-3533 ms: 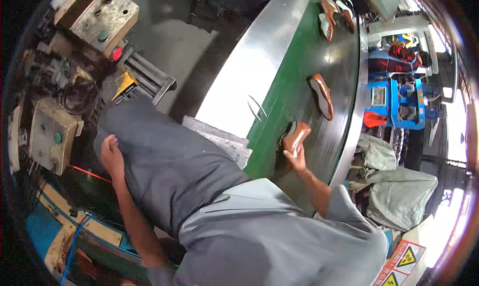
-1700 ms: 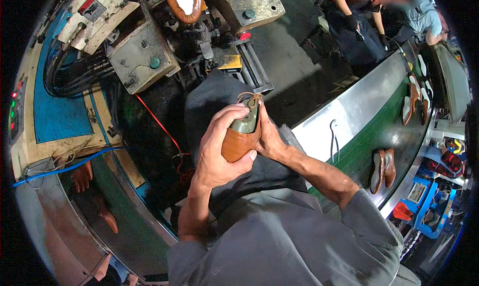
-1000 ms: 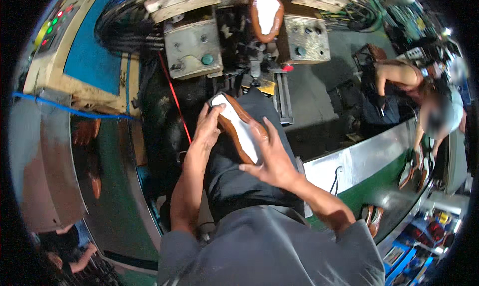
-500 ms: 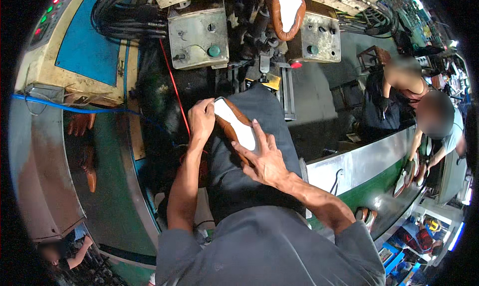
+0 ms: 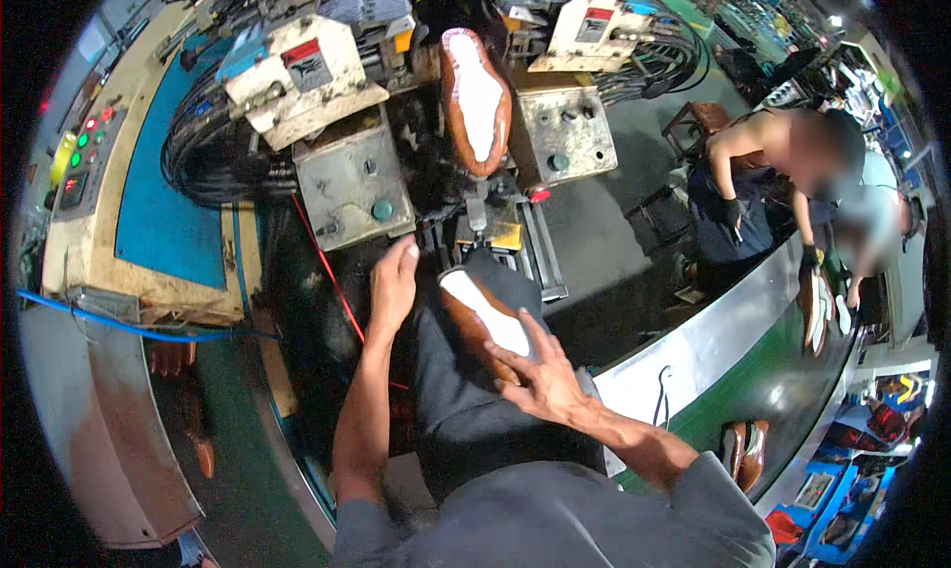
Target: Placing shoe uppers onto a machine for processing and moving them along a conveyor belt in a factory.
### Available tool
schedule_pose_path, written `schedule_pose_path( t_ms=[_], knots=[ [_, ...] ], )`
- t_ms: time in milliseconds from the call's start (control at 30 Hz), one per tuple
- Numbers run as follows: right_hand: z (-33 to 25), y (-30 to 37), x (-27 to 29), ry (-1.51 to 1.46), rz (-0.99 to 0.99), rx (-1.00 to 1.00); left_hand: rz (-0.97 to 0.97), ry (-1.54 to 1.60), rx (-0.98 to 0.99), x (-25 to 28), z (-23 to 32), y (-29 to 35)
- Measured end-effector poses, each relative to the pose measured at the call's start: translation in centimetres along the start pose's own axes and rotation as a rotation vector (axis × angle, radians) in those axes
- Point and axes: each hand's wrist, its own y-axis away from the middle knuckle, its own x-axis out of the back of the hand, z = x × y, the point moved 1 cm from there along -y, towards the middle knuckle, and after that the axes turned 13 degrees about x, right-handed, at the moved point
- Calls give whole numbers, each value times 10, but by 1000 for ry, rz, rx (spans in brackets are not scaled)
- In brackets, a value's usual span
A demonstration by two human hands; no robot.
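A brown leather shoe upper (image 5: pixel 463 323) with its white sole side up lies on my dark-trousered lap, its narrow end toward the machine. My right hand (image 5: pixel 547 378) grips its near, broad end, fingers on the white face and thumb at the side. My left hand (image 5: pixel 393 289) is raised left of the shoe's far end, off it, fingers loosely extended and nothing visible in them. It is close below a metal control box (image 5: pixel 354 194) with a green button. Straight ahead, a second brown shoe upper (image 5: pixel 477 103), also white side up, sits in the machine.
A red cable (image 5: pixel 332 271) hangs left of my left arm. Green conveyor belts run on both sides; a pair of brown shoes (image 5: pixel 743 452) stands on the right one. Two people work at the far right. A second control box (image 5: pixel 565 137) carries a red button.
My left hand has let go of the shoe's far end and is now apart from it. The right hand still holds the shoe. The view has tilted up, showing more of the machine.
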Motion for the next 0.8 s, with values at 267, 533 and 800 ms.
schedule_pose_path(
  t_ms=[267,533,800],
  knots=[
    [24,-28,112,288,299,-138,-380,887,89,-45,149,-161],
    [42,-173,176,433,426,86,-531,966,-11,-2,180,-133],
    [80,-289,130,356,477,91,-610,1277,128,57,92,25]
  ],
)
